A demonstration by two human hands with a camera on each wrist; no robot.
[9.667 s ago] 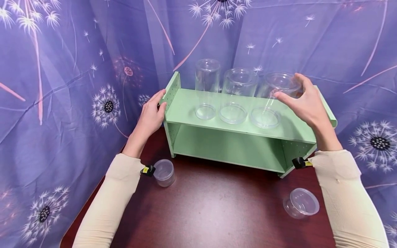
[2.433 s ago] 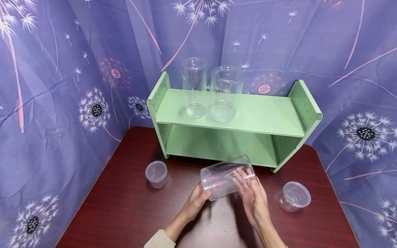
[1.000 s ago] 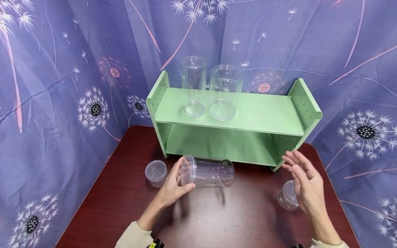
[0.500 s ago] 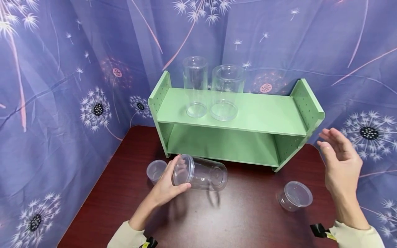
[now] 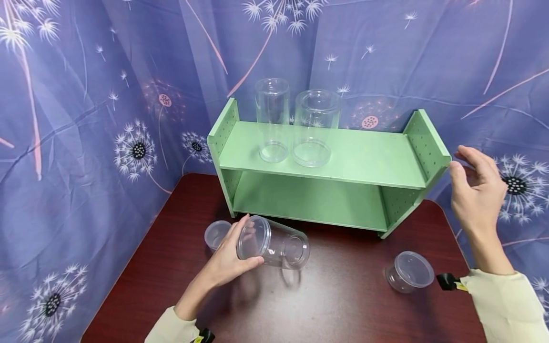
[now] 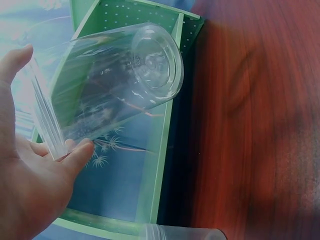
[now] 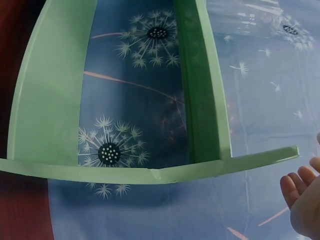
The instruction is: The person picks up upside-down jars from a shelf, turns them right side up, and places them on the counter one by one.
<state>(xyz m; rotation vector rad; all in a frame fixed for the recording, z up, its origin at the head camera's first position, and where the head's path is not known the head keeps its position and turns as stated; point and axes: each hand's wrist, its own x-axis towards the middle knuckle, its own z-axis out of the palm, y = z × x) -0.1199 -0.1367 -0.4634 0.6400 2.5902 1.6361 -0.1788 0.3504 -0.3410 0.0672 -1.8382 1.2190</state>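
Left hand (image 5: 226,265): fingers curled round one end of the jar (image 5: 283,244), held tilted above the tabletop (image 5: 317,309), before the shelf (image 5: 373,159). Right hand (image 5: 481,195): fingers loosely curved, thumb apart, just beside the shelf's right front corner. Narrow jar (image 5: 273,119) and wide jar (image 5: 317,126) upright on the shelf, toward its left edge. Left cup (image 5: 216,233) and right cup (image 5: 410,272) near the tabletop's left and right edges.

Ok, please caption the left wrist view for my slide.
Fingers of the left hand hold a tilted clear jar before a green shelf.
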